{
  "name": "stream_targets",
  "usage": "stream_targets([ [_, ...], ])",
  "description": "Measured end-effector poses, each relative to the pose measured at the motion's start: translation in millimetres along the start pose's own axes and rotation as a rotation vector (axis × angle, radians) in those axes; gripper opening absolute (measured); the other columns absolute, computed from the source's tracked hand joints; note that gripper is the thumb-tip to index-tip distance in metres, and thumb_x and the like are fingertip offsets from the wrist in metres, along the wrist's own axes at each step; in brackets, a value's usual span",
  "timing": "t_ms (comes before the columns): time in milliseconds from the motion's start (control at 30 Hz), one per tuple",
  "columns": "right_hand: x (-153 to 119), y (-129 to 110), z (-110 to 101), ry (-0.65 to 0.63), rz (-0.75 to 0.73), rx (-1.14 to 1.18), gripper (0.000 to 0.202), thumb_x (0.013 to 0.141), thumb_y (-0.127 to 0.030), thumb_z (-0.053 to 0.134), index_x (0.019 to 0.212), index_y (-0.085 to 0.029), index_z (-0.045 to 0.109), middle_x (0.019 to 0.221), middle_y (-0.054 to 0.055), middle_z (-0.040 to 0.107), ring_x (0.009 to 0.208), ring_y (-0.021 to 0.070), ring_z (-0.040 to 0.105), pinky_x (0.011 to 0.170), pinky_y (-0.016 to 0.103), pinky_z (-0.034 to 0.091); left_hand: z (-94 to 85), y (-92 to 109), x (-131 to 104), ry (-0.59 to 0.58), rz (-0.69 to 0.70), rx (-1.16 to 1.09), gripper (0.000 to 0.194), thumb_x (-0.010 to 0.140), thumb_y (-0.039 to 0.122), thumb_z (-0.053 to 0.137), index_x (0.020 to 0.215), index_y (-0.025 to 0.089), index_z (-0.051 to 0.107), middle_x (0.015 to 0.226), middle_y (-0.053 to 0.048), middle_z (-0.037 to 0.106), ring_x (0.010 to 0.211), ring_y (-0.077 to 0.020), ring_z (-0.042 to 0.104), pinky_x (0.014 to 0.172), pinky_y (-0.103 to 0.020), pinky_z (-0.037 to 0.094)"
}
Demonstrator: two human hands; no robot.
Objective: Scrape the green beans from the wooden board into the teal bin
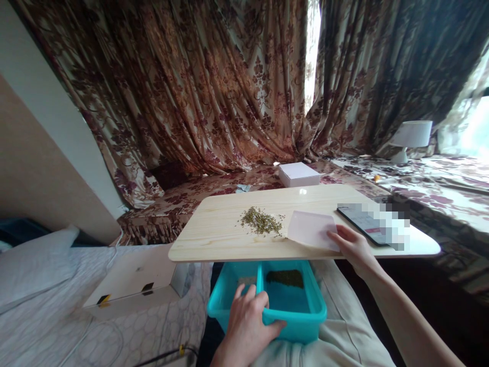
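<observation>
Gripping near rim of teal tub (300, 317) w/ L hand (250, 312), just below edge of bench (216, 206). Pinching translucent sheet (310, 229) w/ R hand (354, 248), at bench's near side, btwn loose greenish grains (262, 221) and dark-edged device (359, 224). Showing in tub's R compt.: darker grains (285, 278); in L compt.: sth. pale (246, 281), partly hidden.

Left hand (248, 316), right hand (353, 247) and right forearm (405, 311) bare; pale grey-green trousers (346, 326), softly creased.

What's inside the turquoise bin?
The turquoise bin holds a dark greenish heap in its right compartment and something pale in the left. The left hand covers part of the left side; anything behind is hidden.
</observation>
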State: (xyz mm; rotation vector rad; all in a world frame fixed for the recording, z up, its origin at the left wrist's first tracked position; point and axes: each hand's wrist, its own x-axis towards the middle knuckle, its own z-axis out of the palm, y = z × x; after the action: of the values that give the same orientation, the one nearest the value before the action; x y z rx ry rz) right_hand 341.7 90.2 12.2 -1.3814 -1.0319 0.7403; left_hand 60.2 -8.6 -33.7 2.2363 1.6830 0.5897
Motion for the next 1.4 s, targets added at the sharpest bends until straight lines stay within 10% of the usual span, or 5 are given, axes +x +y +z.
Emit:
stream_targets([
  [1400, 13, 4, 29, -0.096, -0.147, 0.002, 0.023, 0.068, -0.037, 0.065, 0.084, -0.021, 0.068, 0.086, 0.007, 0.077, 0.088, 0.0254, 0.072, 0.078, 0.037, 0.055, 6.3, -4, 0, 0.047, -0.001, -0.007, 0.027, 0.062, 0.033, 0.08, 0.067, 0.024, 0.055, 0.075, 0.002, 0.056, 0.084, -0.023, 0.061, 0.105, -0.048, 0.036],
])
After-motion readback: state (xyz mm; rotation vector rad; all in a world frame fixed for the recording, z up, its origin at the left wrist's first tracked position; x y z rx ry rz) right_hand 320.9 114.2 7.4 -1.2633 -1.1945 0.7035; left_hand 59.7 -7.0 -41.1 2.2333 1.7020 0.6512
